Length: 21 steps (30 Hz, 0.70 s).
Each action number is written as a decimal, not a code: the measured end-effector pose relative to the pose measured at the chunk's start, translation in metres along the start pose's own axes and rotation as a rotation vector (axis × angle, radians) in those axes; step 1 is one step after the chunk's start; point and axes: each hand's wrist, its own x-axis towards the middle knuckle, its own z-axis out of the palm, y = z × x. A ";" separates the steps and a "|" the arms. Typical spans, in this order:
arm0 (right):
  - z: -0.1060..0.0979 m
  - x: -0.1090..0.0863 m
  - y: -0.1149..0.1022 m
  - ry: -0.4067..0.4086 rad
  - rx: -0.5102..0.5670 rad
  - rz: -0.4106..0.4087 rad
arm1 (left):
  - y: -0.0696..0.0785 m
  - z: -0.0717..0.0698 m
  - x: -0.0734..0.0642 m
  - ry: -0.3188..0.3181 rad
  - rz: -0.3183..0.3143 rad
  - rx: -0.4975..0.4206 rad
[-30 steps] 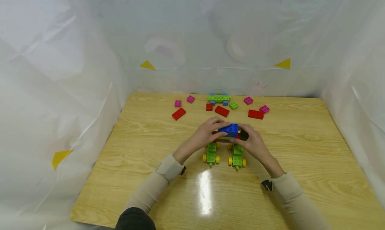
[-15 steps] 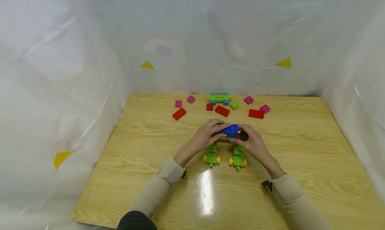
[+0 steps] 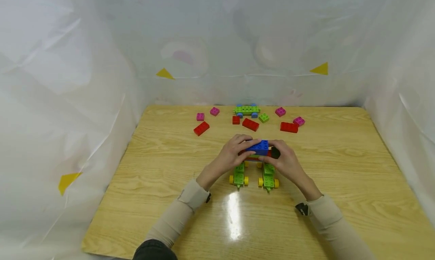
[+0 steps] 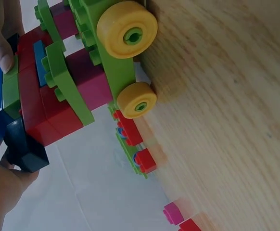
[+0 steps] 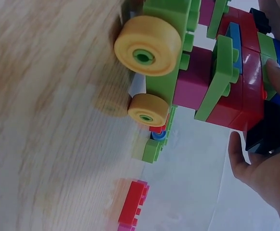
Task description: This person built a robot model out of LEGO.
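Observation:
A brick model (image 4: 39, 91) stands on two green wheeled bases (image 3: 239, 174) with yellow wheels (image 5: 147, 45). Magenta bricks, green plates and red bricks rise above the bases, with a green layer and a large blue brick (image 3: 261, 147) on top. My left hand (image 3: 232, 152) pinches the left part of the blue brick between thumb and fingers. At the opposite end, my right hand (image 3: 285, 160) grips the model, its thumb against the green layer below the blue brick. Black blocks (image 5: 265, 127) stick out at the model's ends, partly covered by the hands.
Behind the model lie loose red bricks (image 3: 250, 124), magenta bricks (image 3: 280, 111) and a small green brick (image 3: 264, 117). A green base with blue wheels (image 3: 247, 110) stands near the table's back edge. White sheeting (image 3: 217, 45) encloses the wooden table (image 3: 163, 158) at the back and sides.

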 end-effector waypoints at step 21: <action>-0.004 0.002 0.001 -0.034 -0.047 -0.020 | -0.001 -0.003 -0.009 -0.035 -0.101 -0.002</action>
